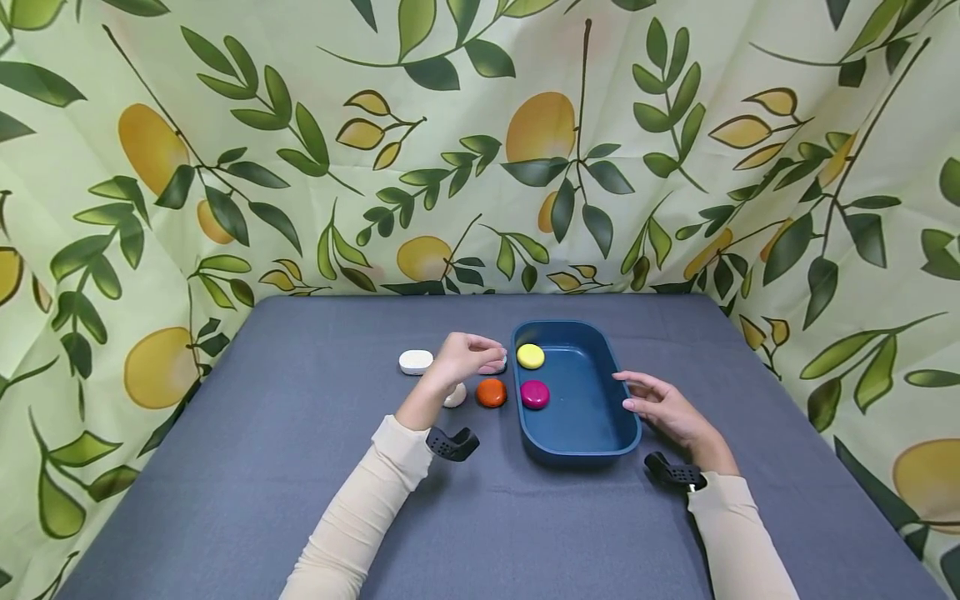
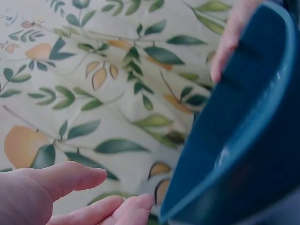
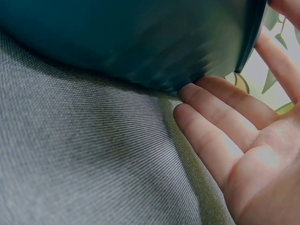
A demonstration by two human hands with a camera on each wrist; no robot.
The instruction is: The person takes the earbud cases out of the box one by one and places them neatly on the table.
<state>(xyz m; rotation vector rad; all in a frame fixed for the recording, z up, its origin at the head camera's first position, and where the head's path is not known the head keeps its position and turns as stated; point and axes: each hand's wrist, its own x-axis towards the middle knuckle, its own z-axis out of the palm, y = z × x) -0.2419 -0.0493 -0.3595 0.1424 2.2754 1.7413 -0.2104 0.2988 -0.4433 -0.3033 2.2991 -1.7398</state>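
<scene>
My left hand (image 1: 467, 357) hangs over the table just left of the blue tray (image 1: 581, 457), fingertips pointing at its rim. Under those fingertips a small pale piece (image 1: 491, 369) shows, mostly hidden. In the left wrist view, thumb and fingers stand apart with nothing visible between them. My right hand (image 1: 666, 408) touches the tray's right side, thumb and index finger at the rim; in the right wrist view, straight fingers (image 3: 206, 122) rest against the outer wall near the cloth. Inside the tray, along its left wall, lie a yellow round piece (image 1: 530, 357) and a magenta one (image 1: 535, 394).
Left of the tray sits a glossy orange-red round piece (image 1: 491, 392). A cream round one (image 1: 455, 395) is partly behind the left wrist, and a white oval piece (image 1: 416, 362) lies farther left. A leaf-patterned curtain (image 1: 450, 167) borders the grey cloth-covered table (image 1: 225, 500).
</scene>
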